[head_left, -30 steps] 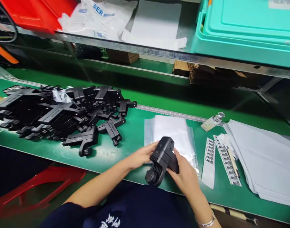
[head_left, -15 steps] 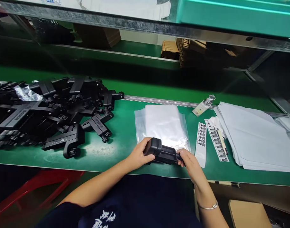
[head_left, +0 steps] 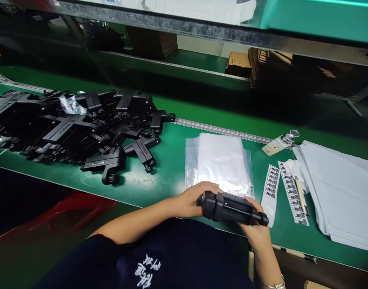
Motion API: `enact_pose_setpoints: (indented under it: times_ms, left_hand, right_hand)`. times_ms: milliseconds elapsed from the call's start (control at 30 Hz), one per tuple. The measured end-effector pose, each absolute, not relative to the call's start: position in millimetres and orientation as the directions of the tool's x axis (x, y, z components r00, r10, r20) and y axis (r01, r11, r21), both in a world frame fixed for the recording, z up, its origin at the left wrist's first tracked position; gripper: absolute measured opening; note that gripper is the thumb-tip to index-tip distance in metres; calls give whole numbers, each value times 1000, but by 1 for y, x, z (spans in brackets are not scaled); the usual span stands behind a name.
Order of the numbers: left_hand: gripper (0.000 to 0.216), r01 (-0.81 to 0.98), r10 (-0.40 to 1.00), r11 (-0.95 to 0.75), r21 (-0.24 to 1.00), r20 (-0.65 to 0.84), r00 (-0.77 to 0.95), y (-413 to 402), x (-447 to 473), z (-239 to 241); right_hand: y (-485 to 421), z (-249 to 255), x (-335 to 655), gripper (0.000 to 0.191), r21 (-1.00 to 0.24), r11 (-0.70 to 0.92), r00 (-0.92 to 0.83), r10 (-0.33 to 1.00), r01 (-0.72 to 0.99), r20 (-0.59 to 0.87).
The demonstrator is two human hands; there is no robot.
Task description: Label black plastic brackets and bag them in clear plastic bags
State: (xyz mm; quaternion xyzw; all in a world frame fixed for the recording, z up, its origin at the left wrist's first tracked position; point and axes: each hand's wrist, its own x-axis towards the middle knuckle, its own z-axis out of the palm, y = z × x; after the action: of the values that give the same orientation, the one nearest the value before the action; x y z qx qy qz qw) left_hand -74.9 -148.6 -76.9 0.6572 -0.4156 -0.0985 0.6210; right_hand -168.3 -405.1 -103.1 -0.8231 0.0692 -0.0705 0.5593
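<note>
Black bracket [head_left: 233, 209] is held over the near edge of the green bench [head_left: 171, 168] — the left hand [head_left: 190, 200] clamped on its left end, the right hand [head_left: 258, 230] wrapped round its right. Clear bags [head_left: 221, 160] lie just beyond; similar brackets [head_left: 63, 130] pile up left, label strips [head_left: 271, 190] and a bottle [head_left: 277, 145] sit right.
</note>
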Motion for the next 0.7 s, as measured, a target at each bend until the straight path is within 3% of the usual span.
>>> enact_pose_setpoints:
  times_ms: [133,300,400,500,600,700]
  left_hand:
    - [37,-649,-700,93,755,514,497,-142,-69,-74]
    - [37,-614,-709,43,788,457,537,-138,-70,-71]
    - [49,-378,-670,-10,926,274,689,-138,-71,-65]
    - [63,30,-520,80,996,16,854,-141,-72,-61]
    - [61,341,-426,302,890,-194,884,-145,-72,-62]
    - [57,463,-444,357,811,-289,848,-148,-72,-64]
  right_hand:
    - [-406,-98,-167,49,-897,-442,971,-220,-13,94]
    - [-405,-94,-162,48,-891,-455,975,-202,-6,96]
    - [-405,-92,-161,50,-891,-454,987,-132,17,87]
    - [-404,-84,-164,53,-906,-410,992,-16,105,122]
    - [-401,-71,-167,43,-854,-470,969,6,222,248]
    - [-397,-61,-166,27,-693,-639,920,59,333,388]
